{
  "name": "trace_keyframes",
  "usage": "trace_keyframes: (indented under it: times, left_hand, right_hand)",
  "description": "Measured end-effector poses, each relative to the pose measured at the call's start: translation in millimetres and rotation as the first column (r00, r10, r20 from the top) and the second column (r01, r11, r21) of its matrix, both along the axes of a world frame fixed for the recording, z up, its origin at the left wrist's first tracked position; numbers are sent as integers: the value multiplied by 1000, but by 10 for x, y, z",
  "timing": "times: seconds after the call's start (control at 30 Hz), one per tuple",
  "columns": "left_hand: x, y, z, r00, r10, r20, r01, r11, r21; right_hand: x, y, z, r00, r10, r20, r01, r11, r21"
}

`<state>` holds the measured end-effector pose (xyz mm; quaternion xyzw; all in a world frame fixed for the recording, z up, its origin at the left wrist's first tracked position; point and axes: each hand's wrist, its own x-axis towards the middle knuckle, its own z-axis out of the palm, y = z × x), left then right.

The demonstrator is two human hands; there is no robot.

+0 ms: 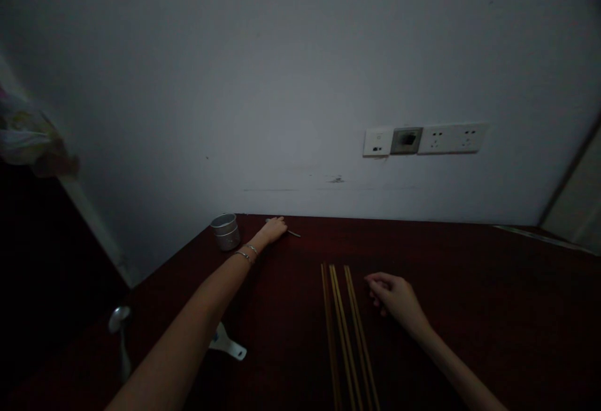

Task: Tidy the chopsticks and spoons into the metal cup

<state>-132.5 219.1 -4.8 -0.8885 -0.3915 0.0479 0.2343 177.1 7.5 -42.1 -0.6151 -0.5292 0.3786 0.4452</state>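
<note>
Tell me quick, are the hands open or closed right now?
Left hand: over a thin grey utensil; can't tell whether it's gripping.
Right hand: loosely closed, nothing visible in it, beside the chopsticks.

1 head camera is looking forward and down, facing the wall (pixel 291 104) over the table (pixel 469 260), nearer right hand (pixel 393 298) than left hand (pixel 273 229)

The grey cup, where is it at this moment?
In the head view, the grey cup stands on the table near its far left corner, left of the left hand.
</note>
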Motion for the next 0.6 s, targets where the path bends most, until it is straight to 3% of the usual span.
trace_keyframes:
  times: [0.3, 0.43, 0.53, 0.6]
  left_hand:
    - [16, -55, 109, 999, -44, -6, 44, 999, 5]
    - [158, -153, 341, 997, -29, 77, 24, 997, 67]
    - [398, -298, 596, 958, -62, 279, 25, 991, 134]
    - [618, -441, 782, 890, -105, 443, 37, 986, 160]
  right_hand:
    - [-21, -21, 35, 1000, -18, 0, 18, 1000, -11]
    - [-33, -32, 73, 999, -33, -8, 33, 999, 2]
    - [-27, -16, 57, 998, -25, -54, 27, 999, 25]
    - [-16, -1, 40, 994, -18, -107, 22, 999, 32]
